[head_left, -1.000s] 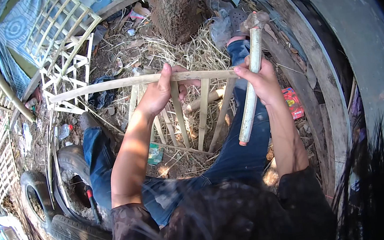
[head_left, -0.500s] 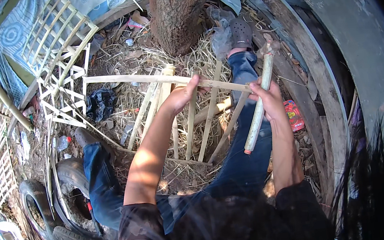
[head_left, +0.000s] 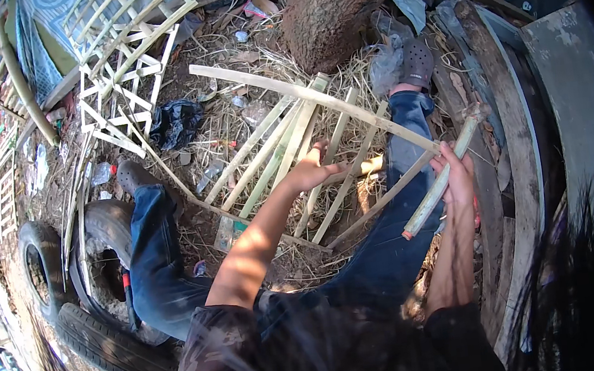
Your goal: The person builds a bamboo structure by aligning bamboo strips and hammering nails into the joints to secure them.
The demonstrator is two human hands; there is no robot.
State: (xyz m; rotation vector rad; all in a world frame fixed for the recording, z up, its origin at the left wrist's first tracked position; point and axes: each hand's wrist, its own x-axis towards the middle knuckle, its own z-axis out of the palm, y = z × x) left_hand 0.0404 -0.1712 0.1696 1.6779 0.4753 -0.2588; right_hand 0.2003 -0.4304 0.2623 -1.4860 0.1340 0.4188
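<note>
My right hand [head_left: 457, 173] is closed around the pale handle of a hammer [head_left: 428, 207], its head pointing up and away. The fingertips of that hand also touch the right end of a long flat bamboo strip [head_left: 354, 109]. This strip lies across the far ends of several upright bamboo slats [head_left: 264, 152], which fan out from a lower strip near the ground between my legs. My left hand [head_left: 307, 173] is over the slats with its fingers apart, holding nothing that shows. The slats partly hide behind my left forearm.
A tree trunk [head_left: 325, 17] rises ahead. Finished-looking bamboo lattices [head_left: 122, 95] lean at the far left, near a black plastic bag [head_left: 176, 122]. Old tyres [head_left: 114, 345] lie at my left. Wooden planks [head_left: 509, 88] run along my right. Straw and litter cover the ground.
My left hand has let go of the long strip and moved down toward me. My right hand has shifted right and nearer with the hammer. The view has turned too.
</note>
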